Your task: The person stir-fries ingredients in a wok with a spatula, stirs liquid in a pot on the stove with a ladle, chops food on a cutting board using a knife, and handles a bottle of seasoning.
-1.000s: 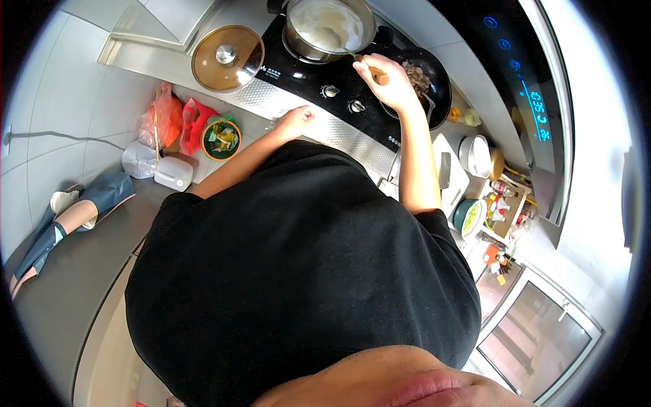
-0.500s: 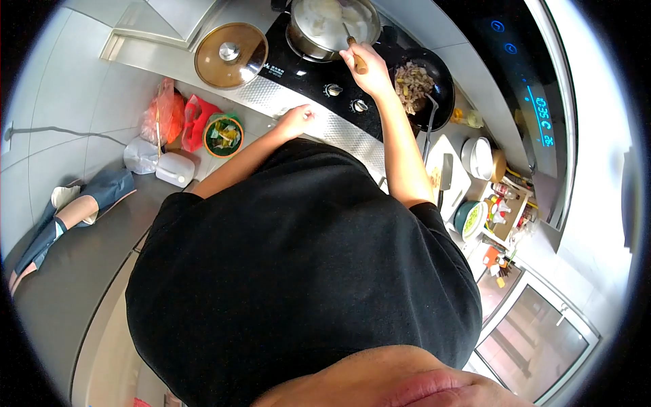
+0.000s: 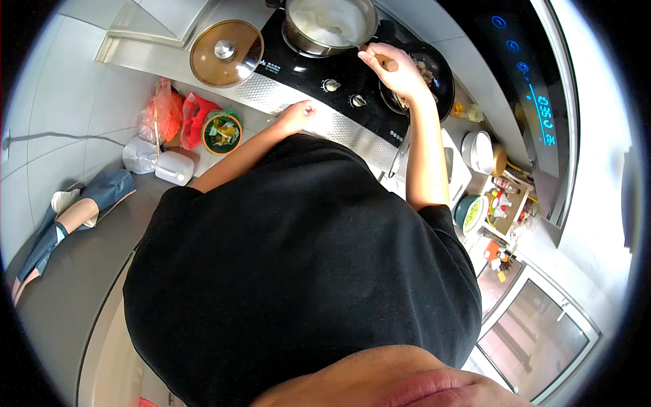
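My right hand point(image 3: 401, 71) is closed around the wooden handle point(image 3: 388, 64) of a utensil whose metal shaft reaches over the rim of a steel pot point(image 3: 317, 46). Whitish, cloudy liquid point(image 3: 329, 20) fills the pot, and the utensil's far end is hidden in it. My left hand point(image 3: 297, 117) is curled near the stove's front edge, close to my body; whether anything is inside its fingers is too small to tell. Behind my right hand a black wok point(image 3: 444, 85) holds chopped food point(image 3: 426, 73), partly covered by the hand.
A glass lid point(image 3: 210, 62) lies left of the black stove point(image 3: 305, 76). Farther left are a bin point(image 3: 222, 133), red bags point(image 3: 193, 121) and a white jug point(image 3: 174, 167). On the right are a cutting board point(image 3: 460, 173), white bowls point(image 3: 480, 152) and a bowl of green food point(image 3: 470, 213).
My right hand first moved left and up with the utensil, then back right and down, tilting the handle sideways. The left hand has stayed nearly still.
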Demonstrator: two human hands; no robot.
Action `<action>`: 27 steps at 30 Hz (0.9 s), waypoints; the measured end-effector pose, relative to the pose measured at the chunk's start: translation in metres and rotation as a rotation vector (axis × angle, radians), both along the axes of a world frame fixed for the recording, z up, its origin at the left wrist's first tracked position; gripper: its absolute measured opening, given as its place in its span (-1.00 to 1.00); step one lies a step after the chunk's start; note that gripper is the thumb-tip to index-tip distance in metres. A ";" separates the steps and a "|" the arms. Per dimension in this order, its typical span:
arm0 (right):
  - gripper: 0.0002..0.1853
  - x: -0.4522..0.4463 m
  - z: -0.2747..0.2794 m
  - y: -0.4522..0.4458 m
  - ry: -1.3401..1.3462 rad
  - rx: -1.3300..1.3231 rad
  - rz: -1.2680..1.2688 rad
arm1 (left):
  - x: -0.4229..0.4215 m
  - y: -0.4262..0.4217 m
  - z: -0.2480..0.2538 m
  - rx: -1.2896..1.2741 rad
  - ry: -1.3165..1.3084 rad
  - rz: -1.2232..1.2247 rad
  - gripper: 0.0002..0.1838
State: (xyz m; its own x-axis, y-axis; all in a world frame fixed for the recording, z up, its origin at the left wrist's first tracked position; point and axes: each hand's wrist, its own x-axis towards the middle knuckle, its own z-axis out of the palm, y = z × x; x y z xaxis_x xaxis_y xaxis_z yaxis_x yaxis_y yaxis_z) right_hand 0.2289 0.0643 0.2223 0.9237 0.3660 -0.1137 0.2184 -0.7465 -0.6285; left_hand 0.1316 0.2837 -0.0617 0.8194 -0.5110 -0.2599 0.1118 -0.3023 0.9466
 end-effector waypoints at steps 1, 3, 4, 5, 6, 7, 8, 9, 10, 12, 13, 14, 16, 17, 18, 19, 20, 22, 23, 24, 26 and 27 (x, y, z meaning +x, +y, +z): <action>-0.62 0.001 0.001 0.005 -0.052 -0.109 -0.018 | 0.000 -0.001 0.000 0.000 0.000 -0.002 -0.80; -0.62 0.003 -0.006 0.010 -0.103 -0.217 -0.035 | 0.000 -0.001 0.001 -0.001 0.004 -0.004 -0.80; -0.63 0.006 -0.017 0.010 -0.226 -0.230 -0.013 | 0.000 -0.001 0.002 0.000 0.006 -0.003 -0.80; -0.64 0.009 -0.029 0.010 -0.349 -0.243 0.008 | -0.001 0.000 0.003 -0.002 0.008 -0.004 -0.80; -0.66 0.011 -0.037 0.013 -0.369 -0.230 0.000 | -0.001 0.000 0.004 -0.004 0.010 -0.006 -0.79; -0.66 0.012 -0.048 0.014 -0.368 -0.229 0.000 | -0.002 0.000 0.003 -0.004 0.011 -0.006 -0.79; -0.67 0.013 -0.059 0.016 -0.391 -0.170 -0.017 | -0.003 0.001 0.002 -0.010 0.006 -0.006 -0.79; -0.69 0.015 -0.069 0.015 -0.415 -0.111 -0.032 | -0.004 0.001 0.002 -0.017 -0.001 -0.004 -0.79; -0.70 0.016 -0.077 0.015 -0.388 -0.112 -0.041 | -0.004 0.001 0.006 -0.017 -0.001 -0.003 -0.79; -0.70 0.013 -0.087 0.014 -0.361 -0.026 -0.041 | -0.004 0.002 0.008 0.004 0.024 -0.005 -0.78; -0.70 0.013 -0.090 0.014 -0.334 0.058 -0.043 | -0.004 0.002 0.008 0.004 0.023 -0.003 -0.78; -0.70 0.013 -0.091 0.013 -0.335 0.059 -0.041 | -0.003 0.002 0.008 0.010 0.015 -0.008 -0.78; -0.68 0.012 -0.091 0.011 -0.278 0.175 0.007 | -0.004 0.002 0.005 0.015 0.006 -0.016 -0.78; -0.66 0.011 -0.091 0.010 -0.249 0.232 0.029 | -0.005 0.002 0.004 0.013 0.013 -0.015 -0.78; -0.66 0.010 -0.086 0.009 -0.252 0.231 0.027 | -0.005 0.001 0.003 0.012 0.019 -0.014 -0.79; -0.65 0.008 -0.081 0.007 -0.187 0.248 0.034 | -0.005 0.001 0.001 0.011 0.017 -0.016 -0.79; -0.63 0.007 -0.075 0.004 -0.123 0.266 0.042 | -0.004 0.000 -0.001 0.003 0.012 -0.019 -0.78; -0.62 0.003 -0.053 -0.002 -0.072 0.243 0.034 | -0.005 0.000 -0.004 -0.005 0.007 -0.021 -0.76; -0.60 0.002 -0.041 -0.004 -0.021 0.220 0.024 | -0.005 -0.001 -0.005 -0.006 0.008 -0.018 -0.77; -0.57 0.001 -0.031 -0.006 -0.007 0.151 0.002 | -0.004 -0.001 -0.006 -0.008 0.008 -0.017 -0.77; -0.58 -0.002 -0.011 -0.005 -0.038 0.048 -0.017 | -0.005 -0.001 0.001 0.004 0.013 -0.018 -0.77; -0.58 -0.004 -0.002 -0.002 -0.062 -0.023 -0.018 | -0.005 -0.001 0.004 0.018 0.019 -0.017 -0.76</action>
State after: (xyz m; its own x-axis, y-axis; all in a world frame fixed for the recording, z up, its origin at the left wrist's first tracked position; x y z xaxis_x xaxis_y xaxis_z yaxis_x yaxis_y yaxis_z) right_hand 0.2253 0.0619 0.2205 0.9358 0.3468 -0.0640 0.2426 -0.7646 -0.5971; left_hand 0.1263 0.2829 -0.0572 0.8055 -0.5197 -0.2845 0.1245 -0.3210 0.9389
